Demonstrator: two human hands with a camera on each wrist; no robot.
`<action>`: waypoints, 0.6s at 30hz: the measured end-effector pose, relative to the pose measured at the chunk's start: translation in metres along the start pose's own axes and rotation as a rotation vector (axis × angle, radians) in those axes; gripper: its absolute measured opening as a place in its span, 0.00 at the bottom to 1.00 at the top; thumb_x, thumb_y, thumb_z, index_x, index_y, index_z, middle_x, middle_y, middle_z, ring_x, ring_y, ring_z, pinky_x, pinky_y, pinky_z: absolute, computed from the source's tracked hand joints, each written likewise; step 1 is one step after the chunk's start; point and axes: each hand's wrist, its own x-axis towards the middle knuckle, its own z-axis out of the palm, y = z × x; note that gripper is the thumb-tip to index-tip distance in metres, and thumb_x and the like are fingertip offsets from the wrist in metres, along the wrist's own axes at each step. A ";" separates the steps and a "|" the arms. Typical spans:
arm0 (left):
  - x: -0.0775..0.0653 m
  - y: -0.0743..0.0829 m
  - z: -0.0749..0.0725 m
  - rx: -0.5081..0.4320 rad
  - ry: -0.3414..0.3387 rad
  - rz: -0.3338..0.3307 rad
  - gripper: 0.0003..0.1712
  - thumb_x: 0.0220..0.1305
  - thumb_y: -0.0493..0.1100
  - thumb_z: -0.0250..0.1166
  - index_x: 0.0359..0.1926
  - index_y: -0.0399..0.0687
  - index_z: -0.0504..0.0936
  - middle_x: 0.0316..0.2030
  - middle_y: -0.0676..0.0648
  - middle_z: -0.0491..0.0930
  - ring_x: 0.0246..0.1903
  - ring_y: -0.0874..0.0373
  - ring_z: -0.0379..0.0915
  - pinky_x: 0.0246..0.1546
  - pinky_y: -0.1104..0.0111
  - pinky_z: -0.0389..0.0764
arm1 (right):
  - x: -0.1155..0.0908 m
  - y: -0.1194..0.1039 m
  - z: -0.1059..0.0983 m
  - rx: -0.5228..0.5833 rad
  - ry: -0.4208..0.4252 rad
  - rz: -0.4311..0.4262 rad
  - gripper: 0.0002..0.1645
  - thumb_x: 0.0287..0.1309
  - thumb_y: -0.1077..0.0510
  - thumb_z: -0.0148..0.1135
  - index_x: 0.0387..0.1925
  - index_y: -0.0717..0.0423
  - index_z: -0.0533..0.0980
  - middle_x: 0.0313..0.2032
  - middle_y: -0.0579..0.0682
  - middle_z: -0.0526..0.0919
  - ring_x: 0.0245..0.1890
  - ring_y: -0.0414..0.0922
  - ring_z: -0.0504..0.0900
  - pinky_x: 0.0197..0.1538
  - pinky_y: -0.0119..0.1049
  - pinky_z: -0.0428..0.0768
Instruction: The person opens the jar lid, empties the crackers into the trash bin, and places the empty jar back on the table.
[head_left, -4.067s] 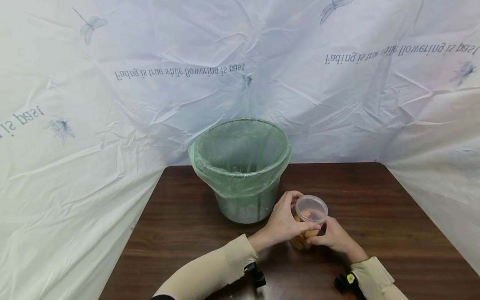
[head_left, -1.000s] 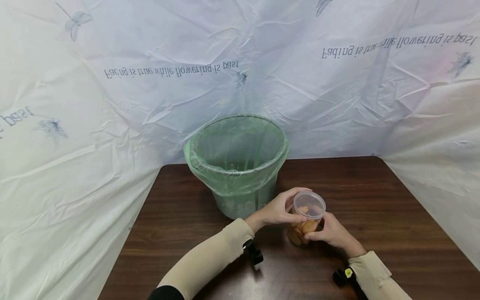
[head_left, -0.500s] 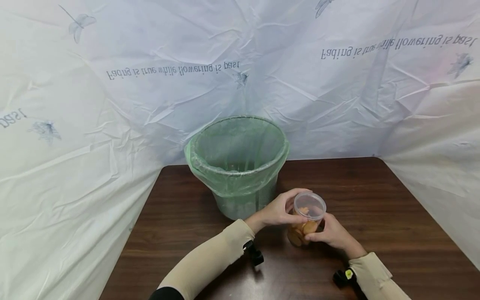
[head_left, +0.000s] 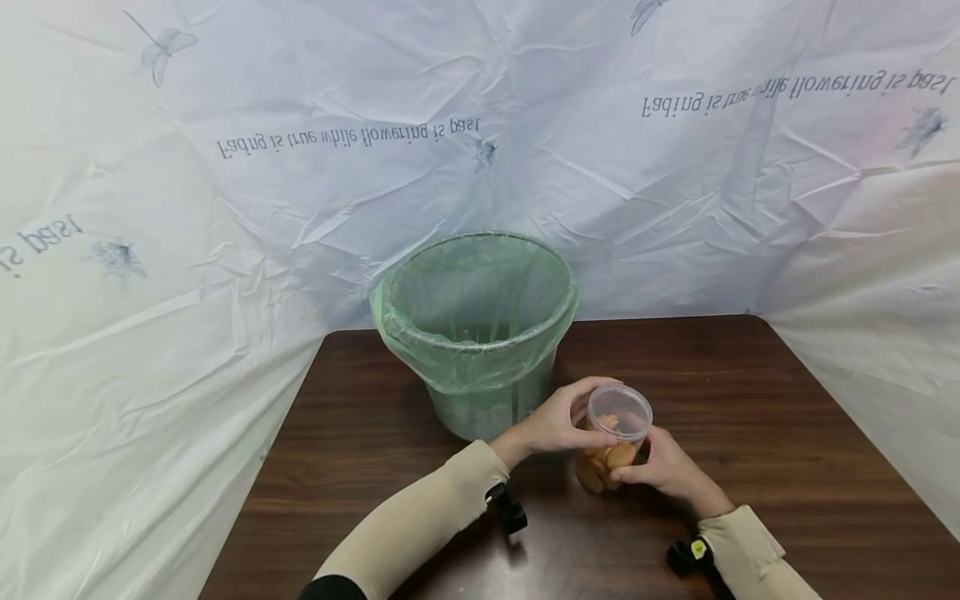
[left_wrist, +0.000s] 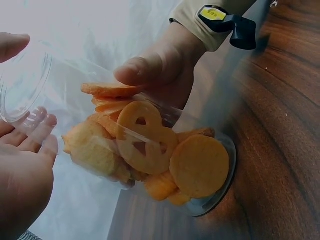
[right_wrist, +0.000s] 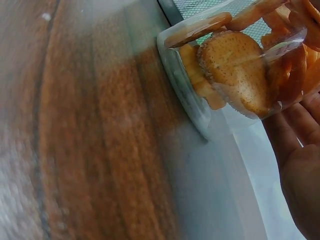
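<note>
A clear plastic jar (head_left: 592,472) with several golden cookies inside stands on the table, right of the bin. Its round clear lid (head_left: 621,407) covers the top. My left hand (head_left: 553,422) grips the lid's edge, thumb at the near side and fingers round the far side. Lower down, my right hand (head_left: 669,468) holds the jar's wall from the right. In the left wrist view, a pretzel-shaped cookie (left_wrist: 142,157) and a round cookie (left_wrist: 200,166) show through the wall. The right wrist view catches the jar's base (right_wrist: 187,95) close at the dark tabletop.
A mesh waste bin (head_left: 487,408) lined with a green bag (head_left: 468,371) stands behind my left hand. The brown wooden table (head_left: 352,400) reaches back to a white printed sheet (head_left: 675,225) hung behind and at both sides.
Compared with four seconds ago, my left thumb has shifted from the front of the lid toward its left side, uncovering more cookies. Over the last second the hands and jar look almost still.
</note>
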 end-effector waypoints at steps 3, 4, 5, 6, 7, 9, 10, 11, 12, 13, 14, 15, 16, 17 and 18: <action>0.000 -0.001 0.000 0.007 0.010 0.005 0.39 0.55 0.23 0.66 0.67 0.35 0.63 0.59 0.32 0.70 0.61 0.49 0.71 0.64 0.62 0.71 | 0.000 0.000 0.000 -0.002 0.004 -0.001 0.38 0.37 0.68 0.79 0.55 0.64 0.73 0.44 0.36 0.82 0.42 0.30 0.79 0.44 0.26 0.77; 0.000 -0.001 -0.001 0.009 0.013 0.006 0.39 0.54 0.23 0.66 0.67 0.35 0.64 0.59 0.32 0.71 0.60 0.50 0.71 0.63 0.63 0.71 | 0.001 0.000 0.001 -0.004 0.006 0.002 0.38 0.37 0.68 0.79 0.55 0.64 0.73 0.44 0.36 0.82 0.42 0.30 0.79 0.45 0.26 0.77; 0.000 -0.001 -0.003 0.012 0.014 0.009 0.38 0.54 0.24 0.67 0.66 0.35 0.64 0.58 0.32 0.71 0.60 0.51 0.72 0.62 0.63 0.72 | 0.002 0.000 0.001 -0.009 0.010 0.003 0.38 0.37 0.68 0.79 0.55 0.64 0.73 0.44 0.36 0.82 0.42 0.30 0.79 0.44 0.26 0.77; 0.000 -0.001 -0.004 0.020 0.016 0.009 0.38 0.54 0.24 0.67 0.66 0.35 0.64 0.58 0.32 0.71 0.59 0.52 0.72 0.62 0.64 0.72 | 0.003 0.000 0.002 -0.012 0.013 0.006 0.38 0.37 0.68 0.79 0.55 0.64 0.73 0.44 0.36 0.82 0.42 0.30 0.79 0.44 0.26 0.77; 0.000 0.000 -0.006 0.028 0.017 0.008 0.38 0.54 0.25 0.67 0.66 0.35 0.64 0.58 0.33 0.72 0.59 0.53 0.72 0.62 0.65 0.72 | 0.004 0.000 0.003 -0.016 0.017 0.009 0.38 0.37 0.68 0.79 0.55 0.64 0.73 0.44 0.36 0.82 0.42 0.30 0.79 0.44 0.26 0.77; -0.001 0.000 -0.008 0.044 0.022 -0.001 0.38 0.54 0.26 0.68 0.66 0.37 0.65 0.58 0.34 0.72 0.58 0.53 0.73 0.61 0.66 0.73 | 0.006 0.000 0.004 -0.024 0.022 0.015 0.38 0.37 0.68 0.79 0.54 0.64 0.73 0.44 0.36 0.82 0.42 0.30 0.79 0.44 0.26 0.77; -0.001 0.000 -0.010 0.056 0.025 -0.004 0.38 0.55 0.27 0.69 0.66 0.38 0.65 0.58 0.35 0.73 0.58 0.53 0.73 0.61 0.66 0.72 | 0.007 0.000 0.005 -0.026 0.023 0.018 0.38 0.37 0.68 0.79 0.55 0.64 0.73 0.44 0.36 0.82 0.42 0.30 0.79 0.44 0.26 0.77; -0.001 0.001 -0.011 0.065 0.028 -0.008 0.38 0.55 0.27 0.69 0.66 0.39 0.65 0.58 0.36 0.73 0.58 0.52 0.73 0.61 0.67 0.72 | 0.007 0.000 0.005 -0.028 0.024 0.022 0.38 0.37 0.68 0.79 0.55 0.64 0.73 0.44 0.37 0.82 0.42 0.30 0.79 0.45 0.26 0.77; -0.001 0.001 -0.012 0.072 0.032 -0.013 0.38 0.55 0.28 0.69 0.65 0.39 0.66 0.57 0.36 0.73 0.58 0.52 0.73 0.61 0.67 0.72 | 0.008 0.000 0.006 -0.032 0.025 0.025 0.38 0.37 0.68 0.79 0.55 0.64 0.73 0.44 0.37 0.82 0.42 0.30 0.79 0.45 0.26 0.77; -0.002 0.001 -0.013 0.078 0.037 -0.014 0.38 0.54 0.28 0.69 0.65 0.39 0.66 0.57 0.36 0.73 0.58 0.50 0.73 0.61 0.66 0.73 | 0.009 0.000 0.007 -0.037 0.027 0.029 0.39 0.37 0.68 0.79 0.55 0.64 0.73 0.44 0.38 0.82 0.42 0.30 0.79 0.45 0.26 0.77; -0.002 0.001 -0.014 0.082 0.044 -0.017 0.38 0.54 0.28 0.70 0.65 0.40 0.66 0.57 0.37 0.73 0.58 0.49 0.73 0.61 0.65 0.73 | 0.010 0.000 0.007 -0.041 0.029 0.032 0.39 0.37 0.68 0.79 0.55 0.64 0.73 0.45 0.38 0.82 0.42 0.30 0.79 0.45 0.26 0.77; -0.002 0.002 -0.015 0.084 0.051 -0.019 0.38 0.54 0.28 0.70 0.65 0.39 0.66 0.57 0.37 0.74 0.57 0.48 0.73 0.60 0.65 0.74 | 0.011 0.000 0.008 -0.046 0.031 0.035 0.39 0.37 0.67 0.79 0.55 0.64 0.73 0.45 0.38 0.82 0.42 0.30 0.78 0.45 0.26 0.77; -0.003 0.002 -0.016 0.095 0.058 -0.017 0.38 0.54 0.29 0.71 0.65 0.39 0.67 0.57 0.38 0.75 0.57 0.48 0.74 0.60 0.64 0.74 | 0.012 -0.001 0.009 -0.050 0.034 0.038 0.39 0.37 0.67 0.79 0.55 0.64 0.73 0.45 0.39 0.82 0.42 0.30 0.78 0.45 0.26 0.77; -0.003 0.003 -0.017 0.098 0.066 -0.021 0.38 0.53 0.29 0.71 0.65 0.40 0.67 0.56 0.39 0.75 0.56 0.48 0.74 0.59 0.64 0.75 | 0.013 -0.001 0.009 -0.051 0.037 0.043 0.39 0.37 0.67 0.79 0.55 0.64 0.73 0.45 0.39 0.82 0.42 0.30 0.78 0.45 0.26 0.77; -0.003 0.003 -0.018 0.109 0.074 -0.023 0.38 0.53 0.30 0.71 0.65 0.41 0.67 0.56 0.39 0.75 0.56 0.48 0.75 0.59 0.64 0.75 | 0.014 -0.001 0.010 -0.055 0.041 0.045 0.39 0.37 0.67 0.79 0.55 0.64 0.73 0.44 0.39 0.82 0.42 0.30 0.78 0.44 0.26 0.77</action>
